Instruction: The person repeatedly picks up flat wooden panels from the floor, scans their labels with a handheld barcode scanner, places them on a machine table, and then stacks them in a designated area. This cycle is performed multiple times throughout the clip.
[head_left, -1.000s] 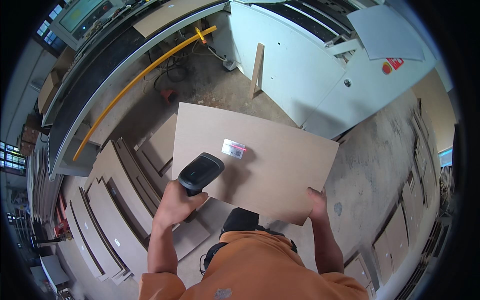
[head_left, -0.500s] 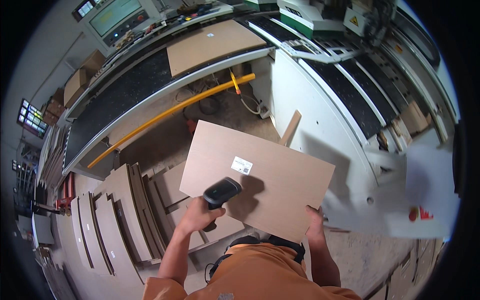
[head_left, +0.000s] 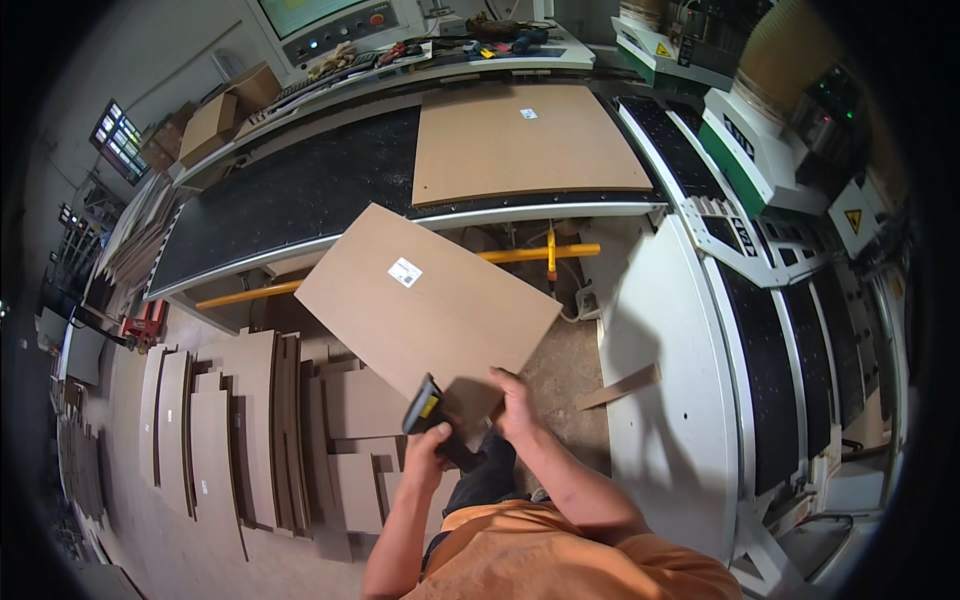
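Observation:
My left hand (head_left: 425, 450) is closed around the grip of a black barcode scanner (head_left: 428, 402), held beside the near edge of a light brown board (head_left: 440, 285). That rectangular panel is gripped at its near right corner by my right hand (head_left: 513, 402), with the thumb on top and the other fingers partly hidden. A white label (head_left: 405, 272) is stuck on the panel's upper face, toward the far left. The panel is held in the air, its far corner in front of the black machine bed (head_left: 290, 170). Another labelled board (head_left: 530, 150) lies flat on that bed.
Several brown panels (head_left: 255, 400) stand or lean at the left, beside flat ones (head_left: 365, 405) on the floor. A yellow bar (head_left: 250, 294) runs under the bed. The white machine side (head_left: 660, 360) stands at the right, with a wood strip (head_left: 620, 387) against it. Cardboard boxes (head_left: 208, 130) sit far left.
My view has swung to the right. The held panel has turned and moved toward the bed. The scanner has come off the panel's face to its near edge and is tilted differently.

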